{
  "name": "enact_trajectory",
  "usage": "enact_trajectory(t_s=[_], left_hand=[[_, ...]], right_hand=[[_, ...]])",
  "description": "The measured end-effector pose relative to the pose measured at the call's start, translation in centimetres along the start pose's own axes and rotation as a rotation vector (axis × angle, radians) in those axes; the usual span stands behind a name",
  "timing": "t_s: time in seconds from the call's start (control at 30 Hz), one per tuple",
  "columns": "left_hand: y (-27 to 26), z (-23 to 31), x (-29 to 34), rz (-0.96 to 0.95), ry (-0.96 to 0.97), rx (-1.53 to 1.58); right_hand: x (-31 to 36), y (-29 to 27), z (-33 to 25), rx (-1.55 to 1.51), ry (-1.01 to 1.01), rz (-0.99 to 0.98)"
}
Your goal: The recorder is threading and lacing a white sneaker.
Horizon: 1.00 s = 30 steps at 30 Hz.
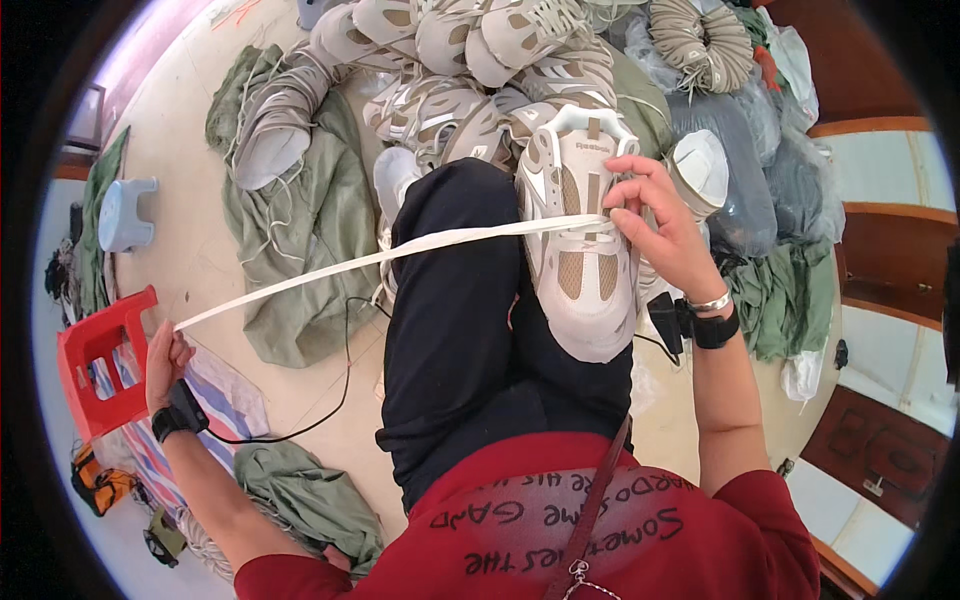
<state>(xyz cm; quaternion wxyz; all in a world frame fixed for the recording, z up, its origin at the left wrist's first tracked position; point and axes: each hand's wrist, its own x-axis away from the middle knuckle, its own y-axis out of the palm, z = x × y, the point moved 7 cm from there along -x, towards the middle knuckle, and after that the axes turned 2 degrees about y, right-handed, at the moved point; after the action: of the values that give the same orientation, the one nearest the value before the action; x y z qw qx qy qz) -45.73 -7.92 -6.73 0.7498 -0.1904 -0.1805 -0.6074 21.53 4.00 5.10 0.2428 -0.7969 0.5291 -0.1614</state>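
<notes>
A beige and white sneaker (pixel 583 300) rests on my right thigh, toe toward me. A flat white shoelace (pixel 400 248) runs from its upper eyelets in a long taut line to the left. Far out on that side, my left hand (pixel 165 362) is closed on the lace's end. At the other end, my right hand (pixel 665 222) is over the sneaker's right eyelet row, thumb and a finger pinched at the lace while the index finger stretches toward the tongue (pixel 590 150). The lower part of the lacing crosses the tongue; the sneaker's far right side is partly behind my right hand.
Many similar sneakers (pixel 480 50) lie heaped beyond my knees. Green cloth sacks (pixel 310 270) spread to the left, near a red plastic stool (pixel 100 365) and a light blue stool (pixel 128 215). Dark plastic bags (pixel 735 190) lie at right. A black cable (pixel 345 385) crosses the floor.
</notes>
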Motion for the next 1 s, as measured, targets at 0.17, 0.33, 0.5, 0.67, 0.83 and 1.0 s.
enact_trajectory(t_s=[0.17, 0.33, 0.5, 0.67, 0.83, 1.0], left_hand=[[-5.4, -5.0, 2.0, 0.134, -0.02, 0.15], [-8.0, -7.8, 4.0, 0.191, -0.112, 0.245], [-10.6, -10.5, 5.2, 0.318, -0.088, 0.324], [-11.9, -12.4, 4.6, 0.347, -0.029, 0.311], [-15.4, -15.6, 2.6, 0.523, 0.071, 0.586], [-18.0, -14.4, -0.7, 0.401, 0.348, 0.783]], right_hand=[[-0.4, 0.0, -0.5, 0.036, -0.001, -0.024], [-0.6, -0.1, -0.5, 0.067, 0.026, -0.038], [-0.5, -0.7, -0.4, 0.045, 0.072, -0.031], [-0.2, -1.0, 0.1, 0.046, 0.072, -0.016], [-0.1, -1.0, -1.0, 0.1, 0.045, -0.017], [-0.3, -1.0, -3.4, 0.167, -0.006, 0.049]])
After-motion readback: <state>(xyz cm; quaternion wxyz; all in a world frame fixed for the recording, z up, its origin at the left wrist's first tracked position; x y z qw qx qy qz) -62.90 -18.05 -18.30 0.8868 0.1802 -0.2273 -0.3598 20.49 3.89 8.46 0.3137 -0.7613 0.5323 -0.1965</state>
